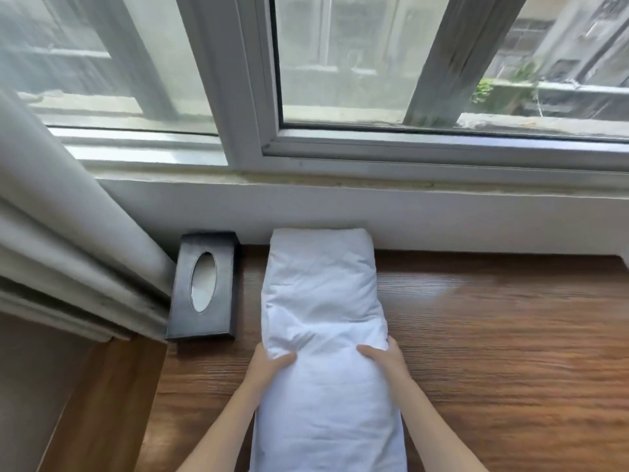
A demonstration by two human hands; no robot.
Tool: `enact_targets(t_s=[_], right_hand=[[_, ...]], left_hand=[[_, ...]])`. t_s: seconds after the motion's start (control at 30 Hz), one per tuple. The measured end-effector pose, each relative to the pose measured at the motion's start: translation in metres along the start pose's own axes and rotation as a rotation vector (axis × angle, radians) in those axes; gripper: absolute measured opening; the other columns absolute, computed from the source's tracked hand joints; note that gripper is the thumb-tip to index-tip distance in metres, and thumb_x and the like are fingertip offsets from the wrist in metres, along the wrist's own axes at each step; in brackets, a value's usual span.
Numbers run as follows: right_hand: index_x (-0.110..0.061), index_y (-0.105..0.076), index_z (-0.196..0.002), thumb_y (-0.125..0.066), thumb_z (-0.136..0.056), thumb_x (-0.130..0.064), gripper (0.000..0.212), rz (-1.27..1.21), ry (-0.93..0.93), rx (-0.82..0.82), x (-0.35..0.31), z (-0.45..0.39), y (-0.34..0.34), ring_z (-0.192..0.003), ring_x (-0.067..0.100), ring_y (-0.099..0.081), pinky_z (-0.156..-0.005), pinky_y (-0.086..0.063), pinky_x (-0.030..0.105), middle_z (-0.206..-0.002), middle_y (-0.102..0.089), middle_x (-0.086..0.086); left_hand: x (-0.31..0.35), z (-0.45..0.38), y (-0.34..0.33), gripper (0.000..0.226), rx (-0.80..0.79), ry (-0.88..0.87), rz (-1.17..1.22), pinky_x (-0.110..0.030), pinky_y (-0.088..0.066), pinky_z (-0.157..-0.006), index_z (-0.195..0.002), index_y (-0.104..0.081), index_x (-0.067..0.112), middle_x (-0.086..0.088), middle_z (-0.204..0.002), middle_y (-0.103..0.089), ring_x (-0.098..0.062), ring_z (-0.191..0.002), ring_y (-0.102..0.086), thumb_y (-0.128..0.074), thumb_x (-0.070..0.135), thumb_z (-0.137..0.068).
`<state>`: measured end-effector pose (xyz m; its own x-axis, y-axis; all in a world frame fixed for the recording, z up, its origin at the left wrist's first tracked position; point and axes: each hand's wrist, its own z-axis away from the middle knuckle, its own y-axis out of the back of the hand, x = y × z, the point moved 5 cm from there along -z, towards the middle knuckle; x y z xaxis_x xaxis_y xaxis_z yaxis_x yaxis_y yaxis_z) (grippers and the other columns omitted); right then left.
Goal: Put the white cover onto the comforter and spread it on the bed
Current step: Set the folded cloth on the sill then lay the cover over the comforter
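Gripping from both sides, we have the left hand (272,364) and the right hand (383,357) clamped on the folded white bundle (320,301), thumbs on top, fingers tucked at its flanks. It lies lengthwise on the wooden desk (493,335), far end butted against the wall under the window sill (340,185), near end running off the bottom of our view. Whether this is the cover or the comforter, we cannot tell. Risks now: we hold it near the middle, so on lifting the far half may sag and unfold, spilling layers across the desk. Just beside its left edge sits the black tissue box (204,287); a swinging fold could knock it. The curtain (68,233) hangs at the left corner, close enough to snag.
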<state>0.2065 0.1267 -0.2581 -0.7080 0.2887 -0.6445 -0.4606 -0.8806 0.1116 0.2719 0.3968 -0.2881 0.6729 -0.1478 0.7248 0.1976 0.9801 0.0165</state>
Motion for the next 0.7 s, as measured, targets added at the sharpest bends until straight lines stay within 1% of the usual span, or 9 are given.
enact_targets(t_s=[0.07, 0.13, 0.23, 0.3, 0.4, 0.47, 0.5, 0.57, 0.7], right_hand=[[-0.011, -0.058, -0.121, -0.084, -0.048, -0.014, 0.077, -0.058, -0.009, -0.126, -0.008, 0.016, -0.007, -0.092, 0.033, -0.07, -0.083, -0.056, 0.045, -0.104, -0.072, 0.012], [-0.012, -0.059, -0.12, -0.081, -0.057, -0.005, 0.067, -0.1, -0.017, -0.26, -0.012, 0.03, -0.012, -0.095, 0.035, -0.069, -0.085, -0.055, 0.049, -0.107, -0.072, 0.013], [-0.013, -0.058, -0.122, -0.073, -0.073, 0.004, 0.054, -0.075, -0.039, -0.37, -0.006, 0.042, -0.011, -0.099, 0.037, -0.068, -0.091, -0.051, 0.055, -0.111, -0.07, 0.015], [-0.012, -0.057, -0.122, -0.069, -0.077, 0.005, 0.05, -0.07, -0.053, -0.391, 0.0, 0.042, -0.007, -0.099, 0.037, -0.068, -0.093, -0.05, 0.055, -0.111, -0.07, 0.016], [-0.01, -0.057, -0.124, -0.071, -0.073, 0.004, 0.055, -0.045, -0.073, -0.411, 0.004, 0.033, 0.005, -0.098, 0.038, -0.068, -0.091, -0.051, 0.054, -0.11, -0.07, 0.018], [-0.01, -0.056, -0.125, -0.081, -0.061, -0.004, 0.069, 0.013, -0.074, -0.435, 0.01, 0.025, 0.02, -0.098, 0.039, -0.068, -0.092, -0.05, 0.055, -0.11, -0.07, 0.018], [-0.01, -0.057, -0.125, -0.084, -0.053, -0.008, 0.077, 0.024, -0.085, -0.451, 0.014, 0.022, 0.029, -0.098, 0.039, -0.068, -0.093, -0.05, 0.056, -0.111, -0.07, 0.018], [-0.01, -0.058, -0.124, -0.085, -0.049, -0.01, 0.08, 0.052, -0.105, -0.487, 0.02, 0.02, 0.047, -0.099, 0.039, -0.067, -0.093, -0.049, 0.058, -0.111, -0.07, 0.018], [-0.01, -0.059, -0.122, -0.074, -0.07, 0.005, 0.056, 0.145, -0.087, -0.531, 0.026, 0.032, 0.076, -0.096, 0.037, -0.069, -0.091, -0.051, 0.054, -0.108, -0.071, 0.016]], left_hand=[[0.009, 0.017, -0.002, 0.063, -0.026, 0.002, 0.087, -0.039, -0.056, -0.083, -0.102, -0.065, 0.007, -0.01, -0.101, -0.073, -0.025, -0.096, -0.069, -0.084, 0.02, -0.043], [0.006, 0.028, 0.0, 0.063, -0.025, 0.018, 0.122, -0.036, -0.056, -0.077, -0.103, -0.066, 0.007, -0.009, -0.096, -0.073, -0.025, -0.09, -0.069, -0.082, 0.018, -0.042], [-0.005, 0.041, 0.0, 0.07, -0.014, 0.047, 0.135, -0.041, -0.056, -0.085, -0.112, -0.066, 0.01, -0.01, -0.106, -0.073, -0.027, -0.097, -0.07, -0.083, 0.021, -0.045], [-0.009, 0.051, -0.005, 0.073, 0.009, 0.013, 0.105, -0.04, -0.056, -0.086, -0.116, -0.065, 0.014, -0.007, -0.11, -0.072, -0.024, -0.1, -0.069, -0.086, 0.027, -0.048], [-0.011, 0.072, -0.023, 0.051, 0.043, -0.03, 0.077, -0.026, -0.054, -0.077, -0.114, -0.064, 0.022, 0.003, -0.108, -0.071, -0.014, -0.1, -0.067, -0.085, 0.022, -0.068], [-0.019, 0.085, -0.042, 0.042, 0.079, -0.046, 0.121, -0.015, -0.051, -0.071, -0.115, -0.059, 0.028, 0.012, -0.106, -0.067, 0.0, -0.093, -0.066, -0.079, 0.014, -0.08], [-0.026, 0.091, -0.051, 0.043, 0.087, -0.06, 0.144, -0.014, -0.051, -0.07, -0.117, -0.058, 0.028, 0.013, -0.107, -0.067, 0.003, -0.092, -0.066, -0.077, 0.013, -0.081], [-0.044, 0.103, -0.071, 0.053, 0.073, -0.029, 0.215, -0.02, -0.054, -0.079, -0.125, -0.057, 0.027, 0.006, -0.117, -0.068, -0.005, -0.102, -0.067, -0.081, 0.021, -0.078], [-0.089, 0.134, -0.102, 0.067, 0.065, 0.14, 0.317, -0.044, -0.053, -0.093, -0.129, -0.057, 0.021, -0.004, -0.117, -0.069, -0.024, -0.105, -0.068, -0.081, 0.019, -0.067]])
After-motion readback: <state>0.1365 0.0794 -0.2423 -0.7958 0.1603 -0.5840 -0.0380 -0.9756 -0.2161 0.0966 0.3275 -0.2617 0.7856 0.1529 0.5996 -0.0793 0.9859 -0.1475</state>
